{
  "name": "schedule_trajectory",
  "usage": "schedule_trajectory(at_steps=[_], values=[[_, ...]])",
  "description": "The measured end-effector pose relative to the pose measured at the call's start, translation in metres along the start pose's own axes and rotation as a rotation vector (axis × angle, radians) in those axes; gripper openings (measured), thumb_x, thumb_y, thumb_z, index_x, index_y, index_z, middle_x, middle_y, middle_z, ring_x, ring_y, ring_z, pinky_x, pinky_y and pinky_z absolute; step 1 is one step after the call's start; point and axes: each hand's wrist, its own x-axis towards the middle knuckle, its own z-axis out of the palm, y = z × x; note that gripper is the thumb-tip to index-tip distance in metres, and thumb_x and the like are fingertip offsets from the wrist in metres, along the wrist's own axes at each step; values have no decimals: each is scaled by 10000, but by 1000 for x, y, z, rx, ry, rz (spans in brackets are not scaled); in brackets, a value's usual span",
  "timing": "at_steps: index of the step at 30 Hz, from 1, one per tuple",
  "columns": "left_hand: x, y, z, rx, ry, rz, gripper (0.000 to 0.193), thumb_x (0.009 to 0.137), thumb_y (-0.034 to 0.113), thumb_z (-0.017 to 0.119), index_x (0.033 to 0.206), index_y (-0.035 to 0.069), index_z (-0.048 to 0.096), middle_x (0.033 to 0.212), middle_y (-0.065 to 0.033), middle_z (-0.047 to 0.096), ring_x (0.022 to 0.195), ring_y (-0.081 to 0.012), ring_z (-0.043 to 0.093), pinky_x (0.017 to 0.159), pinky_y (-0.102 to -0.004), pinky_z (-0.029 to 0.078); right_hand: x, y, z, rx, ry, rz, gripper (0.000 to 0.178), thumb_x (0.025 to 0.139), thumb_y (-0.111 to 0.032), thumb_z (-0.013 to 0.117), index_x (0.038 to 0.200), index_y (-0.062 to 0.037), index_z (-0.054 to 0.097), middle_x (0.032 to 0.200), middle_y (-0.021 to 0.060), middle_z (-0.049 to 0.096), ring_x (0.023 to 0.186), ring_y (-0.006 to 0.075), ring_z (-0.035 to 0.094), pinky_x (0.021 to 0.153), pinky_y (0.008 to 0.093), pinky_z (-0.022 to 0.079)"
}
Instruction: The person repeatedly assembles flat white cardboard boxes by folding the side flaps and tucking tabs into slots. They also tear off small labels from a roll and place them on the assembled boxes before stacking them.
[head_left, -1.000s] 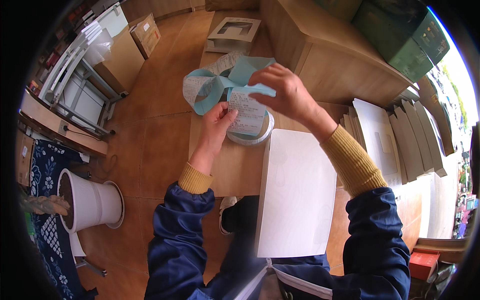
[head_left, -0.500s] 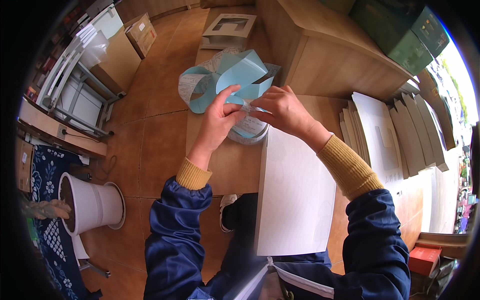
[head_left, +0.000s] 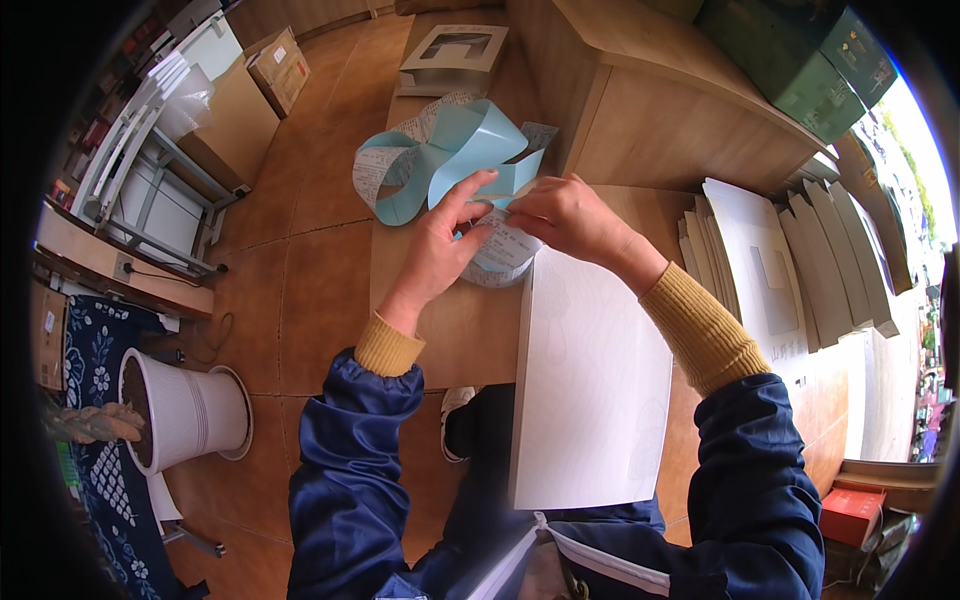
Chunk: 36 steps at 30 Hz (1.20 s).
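Observation:
A long strip of printed white labels on light blue backing lies in loose loops on the wooden table. Its nearer end forms a round coil just below my hands. My left hand holds the strip at the coil's left side, index finger raised and a bit of blue showing between the fingers. Thumb and fingers of my right hand pinch at the strip's upper right edge; whether a loose label is between them is hidden. A white flat box rests across my lap, its far end by the coil.
A windowed box lies at the table's far end. Several flat white boxes stand in a row on the right. A wooden cabinet bounds the far right. At left are a white plant pot and a metal-framed cart on the tiled floor.
My left thumb and index finger have spread wider apart. My right hand has shifted slightly right and down, still pinching. More of the coil's printed face shows between the hands.

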Motion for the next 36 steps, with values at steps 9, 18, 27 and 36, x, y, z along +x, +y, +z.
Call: schedule_trajectory(at_steps=[9,18,27,36], values=[[2,-11,-21,28,370,-287,621,837,-33,627,1404,86,405,1080,-110,658,897,-143,611,821,-281,486,-14,4,-63,180,498,536,184,865,-155,668,929,11,716,779,123,684,649,229,640,638,312,514],[-69,105,80,-527,39,-521,283,961,323,603,910,44,618,753,10,581,683,-66,516,622,-210,412,-105,-91,-73,-659,489,-344,263,671,-130,752,926,-160,696,856,-38,546,818,147,550,740,336,402],[-120,118,121,-393,-34,-338,215,975,237,578,883,43,561,776,17,566,714,-47,483,672,-205,412,-194,-151,-77,155,411,482,672,702,-386,838,1221,-33,597,1099,128,641,991,264,597,874,376,493],[-150,103,132,-179,-225,-446,237,949,210,603,809,20,579,703,1,583,654,-52,511,608,-223,435,-249,-160,-53,891,325,920,291,853,-253,757,868,34,712,747,42,671,675,80,578,629,219,469]])
